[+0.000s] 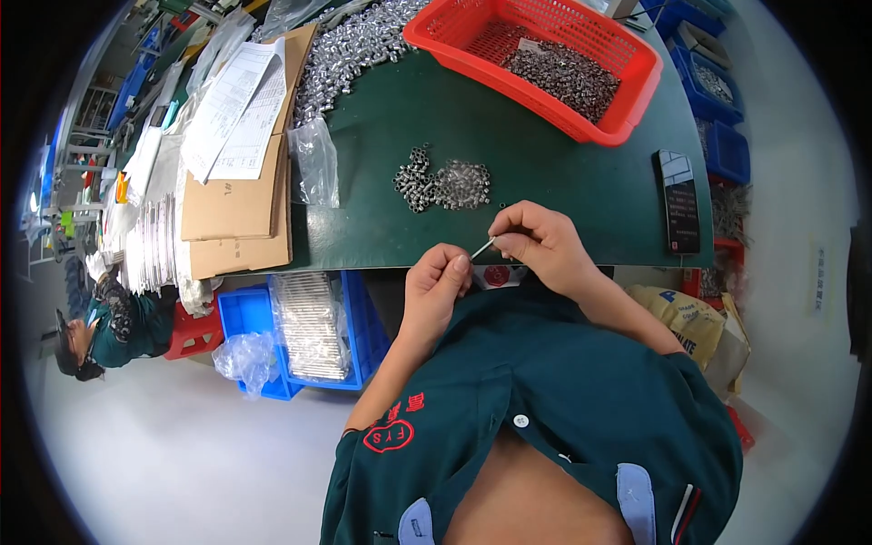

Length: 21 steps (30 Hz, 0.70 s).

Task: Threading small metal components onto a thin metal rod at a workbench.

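A thin, light-coloured metal rod [482, 248] spans the gap between my two hands, just above the table's near edge. My left hand [434, 283] is closed, with thumb and forefinger pinching its lower end. The upper end sits in the pinch of my right hand [543, 245]. What the rod's ends look like is hidden by my fingers. Beyond my hands, a small heap of short metal sleeves [415, 180] lies on the green table [381, 238]. Against its right side rests a cluster of similar, shinier pieces [463, 185].
A red perforated basket [627, 127] of small metal parts stands far right, and a dark phone-like slab [678, 202] near the right edge. Loose silvery parts [354, 50], cardboard [227, 213] and papers [238, 113] lie left. Below stands a blue crate [363, 318]. Another person [127, 318] sits far left.
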Motion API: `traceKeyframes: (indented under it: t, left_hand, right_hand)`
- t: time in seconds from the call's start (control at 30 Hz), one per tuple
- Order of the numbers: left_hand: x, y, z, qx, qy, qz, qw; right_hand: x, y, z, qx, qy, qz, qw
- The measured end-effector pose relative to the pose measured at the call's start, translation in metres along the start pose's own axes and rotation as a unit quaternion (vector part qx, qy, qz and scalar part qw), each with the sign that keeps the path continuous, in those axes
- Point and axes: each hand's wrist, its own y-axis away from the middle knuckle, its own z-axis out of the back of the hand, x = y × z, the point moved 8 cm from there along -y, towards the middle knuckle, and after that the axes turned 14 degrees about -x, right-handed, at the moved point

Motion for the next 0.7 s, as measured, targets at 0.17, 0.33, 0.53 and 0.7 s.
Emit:
traceKeyframes:
  t: [0.17,0.33,0.53,0.7]
  left_hand:
    - [-0.001,0.002,-0.006,0.014,-0.007,-0.023,1.0]
    - [-0.011,0.003,0.001,-0.033,-0.083,-0.073,0.993]
    - [-0.037,0.008,-0.003,-0.056,-0.259,-0.234,0.935]
    - [0.0,0.007,-0.016,0.125,0.127,0.131,0.975]
  right_hand:
    - [0.002,0.004,0.003,-0.077,-0.034,0.067,0.994]
    - [0.006,0.006,0.003,-0.067,0.015,0.038,0.997]
    - [0.024,0.01,0.004,-0.103,0.126,0.139,0.977]
    - [0.047,0.017,-0.004,-0.028,0.126,0.322,0.938]
